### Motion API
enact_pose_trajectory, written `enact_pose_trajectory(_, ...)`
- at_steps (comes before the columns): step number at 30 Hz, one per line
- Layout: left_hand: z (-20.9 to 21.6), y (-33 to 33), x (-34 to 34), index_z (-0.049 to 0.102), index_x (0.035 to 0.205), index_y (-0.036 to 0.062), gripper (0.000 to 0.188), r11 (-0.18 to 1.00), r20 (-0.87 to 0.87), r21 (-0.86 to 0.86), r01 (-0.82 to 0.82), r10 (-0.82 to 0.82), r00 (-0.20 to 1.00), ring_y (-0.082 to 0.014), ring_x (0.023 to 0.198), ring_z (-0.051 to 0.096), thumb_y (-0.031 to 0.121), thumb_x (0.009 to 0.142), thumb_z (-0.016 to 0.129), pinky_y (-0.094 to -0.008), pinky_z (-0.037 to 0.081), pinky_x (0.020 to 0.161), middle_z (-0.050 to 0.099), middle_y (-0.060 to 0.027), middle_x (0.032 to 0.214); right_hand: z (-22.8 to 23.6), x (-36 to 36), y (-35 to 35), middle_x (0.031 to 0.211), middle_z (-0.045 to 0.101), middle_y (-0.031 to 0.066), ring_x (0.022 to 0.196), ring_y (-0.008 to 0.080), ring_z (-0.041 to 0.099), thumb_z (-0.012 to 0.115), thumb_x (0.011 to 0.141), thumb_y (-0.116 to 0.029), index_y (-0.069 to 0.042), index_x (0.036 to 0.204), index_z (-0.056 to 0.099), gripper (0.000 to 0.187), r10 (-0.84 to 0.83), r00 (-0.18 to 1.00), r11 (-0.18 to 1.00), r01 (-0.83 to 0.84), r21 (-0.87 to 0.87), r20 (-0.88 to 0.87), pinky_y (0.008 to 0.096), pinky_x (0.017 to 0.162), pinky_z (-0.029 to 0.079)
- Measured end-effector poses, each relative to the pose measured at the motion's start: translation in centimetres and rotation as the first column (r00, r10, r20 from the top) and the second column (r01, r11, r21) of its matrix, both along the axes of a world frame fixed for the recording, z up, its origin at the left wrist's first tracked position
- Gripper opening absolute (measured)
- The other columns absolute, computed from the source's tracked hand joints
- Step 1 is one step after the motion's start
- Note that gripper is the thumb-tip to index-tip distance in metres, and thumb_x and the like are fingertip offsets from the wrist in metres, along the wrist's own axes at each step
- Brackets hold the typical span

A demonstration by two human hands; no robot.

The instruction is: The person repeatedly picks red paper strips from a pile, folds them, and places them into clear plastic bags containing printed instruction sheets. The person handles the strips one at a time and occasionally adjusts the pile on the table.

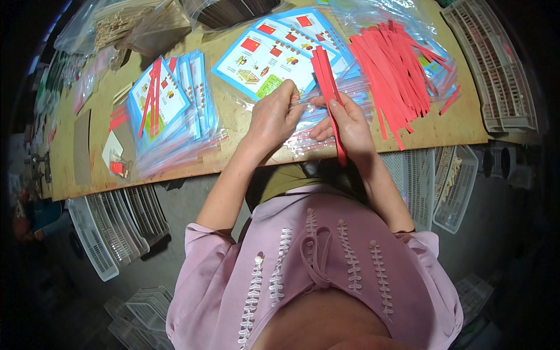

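My right hand [352, 127] grips a thin bundle of red paper strips [325, 73], which stands out above the thumb and hangs below the palm. My left hand [275, 114] is closed, its fingers pinching the edge of a clear plastic bag [300, 135] at the front of the table. Beyond both hands lie fanned blue-edged printed cards [262, 64] in clear bags. A large loose heap of red strips [388, 79] rests right of my right hand, on top of more bagged cards.
At left, a stack of bagged cards [195, 96] has several red strips across its top. Wooden sticks [116, 26] in plastic lie at the far left of the table [233, 153]. White crates stand beside the table at right [496, 70] and under its left edge [105, 233].
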State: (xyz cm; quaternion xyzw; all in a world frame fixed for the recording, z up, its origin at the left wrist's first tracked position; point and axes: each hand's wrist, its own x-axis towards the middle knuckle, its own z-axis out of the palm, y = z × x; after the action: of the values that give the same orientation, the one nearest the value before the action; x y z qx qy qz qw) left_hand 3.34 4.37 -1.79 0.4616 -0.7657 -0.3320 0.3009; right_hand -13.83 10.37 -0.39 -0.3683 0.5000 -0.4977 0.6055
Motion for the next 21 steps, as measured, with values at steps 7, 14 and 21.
enact_pose_trajectory(7,1.1,-0.6,0.7,0.045,0.074,0.0029,0.036,0.995,0.087,0.058,0.083,-0.088,0.992,-0.0266,0.057,0.049,0.025,0.084,0.071,-0.0378,0.041,0.055,0.049,-0.0128,0.063,0.0,-0.2,-0.2,0.119,0.061,0.0169,0.067,0.0171,0.068,0.036,0.106,-0.021,0.005,0.127,0.049,0.035,0.012,0.998,0.999,-0.010,0.045,-0.062,0.0248,0.057,0.057)
enact_pose_trajectory(14,1.3,-0.2,0.7,0.050,0.087,0.0014,0.010,0.951,0.068,-0.263,-0.163,0.187,0.980,-0.0411,0.072,0.062,0.008,0.092,0.054,-0.0501,0.048,0.064,0.062,-0.0225,0.075,-0.1,-0.2,-0.3,0.117,0.063,0.0196,0.065,0.0179,0.068,0.035,0.106,-0.021,0.004,0.129,0.046,0.036,0.011,0.998,0.999,-0.009,0.037,-0.054,0.0252,0.056,0.057)
enact_pose_trajectory(21,-0.2,-1.1,-0.3,0.059,0.101,0.0003,0.011,0.909,-0.181,-0.322,-0.263,0.214,0.960,-0.0398,0.079,0.065,0.005,0.092,0.057,-0.0449,0.051,0.068,0.065,-0.0220,0.085,1.4,0.7,0.7,0.100,0.068,0.0216,0.055,0.0170,0.065,0.034,0.105,-0.018,0.001,0.141,0.033,0.040,0.128,0.991,0.992,-0.129,0.016,0.041,0.0236,0.046,0.052)
